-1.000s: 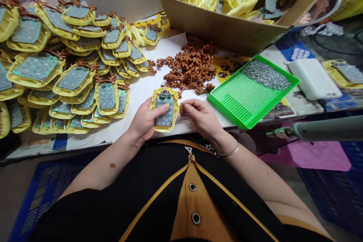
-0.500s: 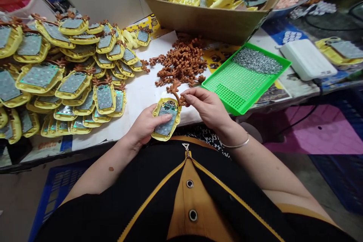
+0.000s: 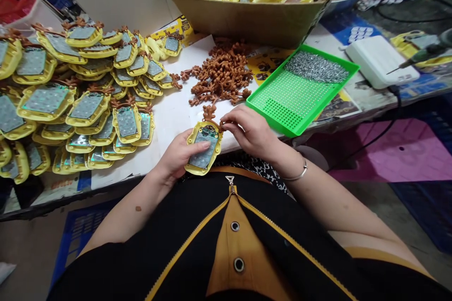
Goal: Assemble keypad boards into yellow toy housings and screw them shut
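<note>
My left hand [image 3: 180, 154] is closed on a yellow plastic toy casing [image 3: 203, 148], its thumb lying over the grey-blue circuit board. At the casing's top end sits a brown antler-shaped piece [image 3: 209, 113]. The fingertips of my right hand [image 3: 247, 130] pinch the right side of that antler piece, close to the casing's upper right corner. How far the piece is seated in the casing I cannot tell. Beyond my hands lies a heap of similar brown antler pieces [image 3: 222, 73] on white paper.
Stacked casings with antlers [image 3: 92, 106] fill the left side. A green tray [image 3: 278, 99] of small metal screws stands to the right, beside a white box [image 3: 381, 63]. A cardboard box [image 3: 240, 16] of yellow parts is behind. At far right a dark tool tip [image 3: 411, 62] points inward.
The antler piece has turned more upright and sits closer to the casing's top, my right hand moving with it. The dark tool tip has appeared at far right. The view has shifted slightly.
</note>
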The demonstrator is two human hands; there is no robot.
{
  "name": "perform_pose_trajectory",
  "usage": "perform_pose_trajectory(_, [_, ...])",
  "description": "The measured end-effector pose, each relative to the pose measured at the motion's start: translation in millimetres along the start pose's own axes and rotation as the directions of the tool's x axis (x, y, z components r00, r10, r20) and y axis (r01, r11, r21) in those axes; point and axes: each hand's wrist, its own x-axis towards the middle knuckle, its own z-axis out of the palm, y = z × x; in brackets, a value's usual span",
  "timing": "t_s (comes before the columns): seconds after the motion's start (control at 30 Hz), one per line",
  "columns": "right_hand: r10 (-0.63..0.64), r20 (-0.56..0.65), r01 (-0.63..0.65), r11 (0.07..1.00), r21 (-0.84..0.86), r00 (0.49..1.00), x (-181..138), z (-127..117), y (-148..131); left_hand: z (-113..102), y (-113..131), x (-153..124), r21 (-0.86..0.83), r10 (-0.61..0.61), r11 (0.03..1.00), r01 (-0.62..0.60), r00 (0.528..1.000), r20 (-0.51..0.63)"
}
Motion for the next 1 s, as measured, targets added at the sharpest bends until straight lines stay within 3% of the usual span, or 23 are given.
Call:
perform_pose_trajectory(0.17, [0.141, 0.021, -0.142, 0.987, 0.068, 0.990, 0, -1, -2, 1, 0, 0, 0.036, 0.047, 0.998, -0.047, 0.999, -0.020])
perform_pose_trajectory(0.27, [0.062, -0.025, -0.062, 0.998, -0.017, 0.998, -2, 0, -6, 2, 0, -1, 0.096, 0.119, 0.989, -0.113, 0.992, -0.048])
perform_pose_trajectory(0.37, [0.109, -0.014, -0.106, 0.987, 0.125, 0.994, -3, -1, -6, 1, 1, -3, 0.081, 0.066, 0.995, -0.065, 0.998, -0.010])
perform_pose_trajectory(0.5, [0.339, 0.180, -0.383, 0.793, 0.474, 0.923, -2, -4, -3, 0, 1, -4, 0.053, 0.010, 0.999, -0.011, 1.000, 0.026])
perform_pose_trajectory(0.6, [0.381, 0.194, -0.412, 0.656, 0.633, 0.904, 0, -4, -6, 1, 0, -5, 0.041, 0.012, 0.999, -0.013, 0.999, 0.044])
perform_pose_trajectory(1.0, [0.417, 0.271, -0.475, 0.529, 0.703, 0.867, 5, 2, -2, -4, -5, -6, 0.146, -0.012, 0.989, -0.007, 0.992, 0.125])
